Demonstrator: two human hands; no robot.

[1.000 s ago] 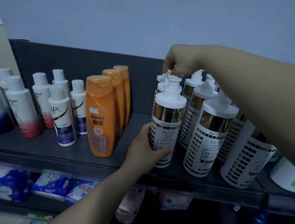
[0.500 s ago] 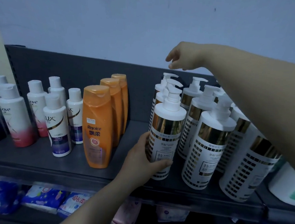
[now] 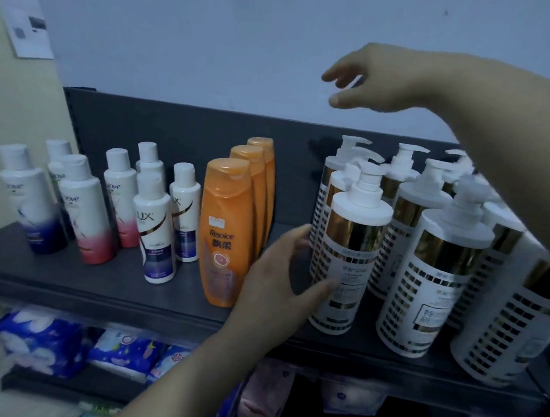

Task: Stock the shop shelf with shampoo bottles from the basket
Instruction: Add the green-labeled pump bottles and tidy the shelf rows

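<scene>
A pale blue-grey wall point(image 3: 214, 39) fills the upper part, and at the far left it meets a beige wall point(image 3: 7, 128). On this beige part a white sheet of paper point(image 3: 28, 24) with small dark print hangs a little tilted. Low at the left lie blue packs point(image 3: 36, 344) with white pattern, beside them a white-and-blue pack point(image 3: 124, 351). More to the right is a pink pack point(image 3: 261, 401), blurred

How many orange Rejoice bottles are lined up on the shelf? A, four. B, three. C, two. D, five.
B: three orange bottles stand one behind another on the shelf, between the Lux bottles and the white pump bottles.
</scene>
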